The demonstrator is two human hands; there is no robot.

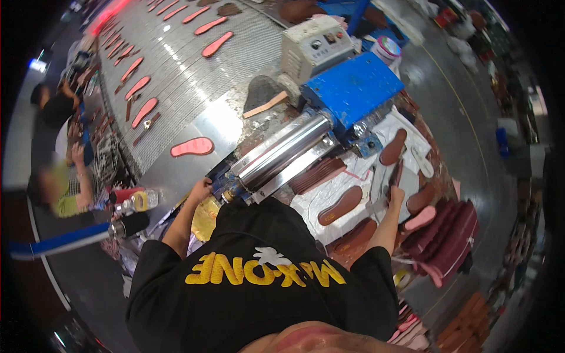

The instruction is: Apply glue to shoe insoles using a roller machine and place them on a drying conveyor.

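My right hand [397,195] grips a narrow brown insole [396,174], seen nearly edge-on, above the white cloth on the workbench. Around it on the cloth lie a brown insole [392,147] farther off and another brown insole [341,206] to its left. A stack of brown insoles [318,176] sits beside the steel roller [285,150] of a blue machine [353,88]. At the roller's near left end, my left hand [201,189] is closed, its fingers curled; whatever they hold is too small to make out. A pink insole [193,147] lies on the metal plate beyond it.
A mesh conveyor [194,76] carries rows of pink insoles at far left. A grey control box [315,47] stands behind the roller. Maroon bundles [441,244] lie at right. A clear bottle [147,200] is at left. Other people work across the conveyor.
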